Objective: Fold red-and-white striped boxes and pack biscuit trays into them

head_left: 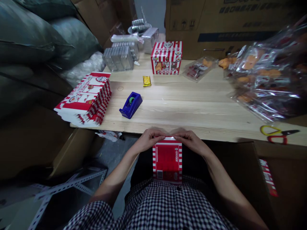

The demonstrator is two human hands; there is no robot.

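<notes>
A red-and-white striped cardboard box (168,161) rests against my body, just below the table's front edge. My left hand (153,138) pinches its far left edge, thumb on the near side. At the far right edge, my right hand (188,139) grips the same box in a similar way. Both sets of fingertips are partly hidden behind the box. Beyond my hands on the table are a blue tape dispenser (131,105) with a green roll and a small yellow packet (146,81).
Flattened striped boxes (83,95) are stacked at the left. An assembled striped box (166,58) stands at the back beside clear plastic cases (118,58). Bagged toys (263,76) are heaped at the right, with scissors (275,132) near the edge. An open carton (285,166) sits below.
</notes>
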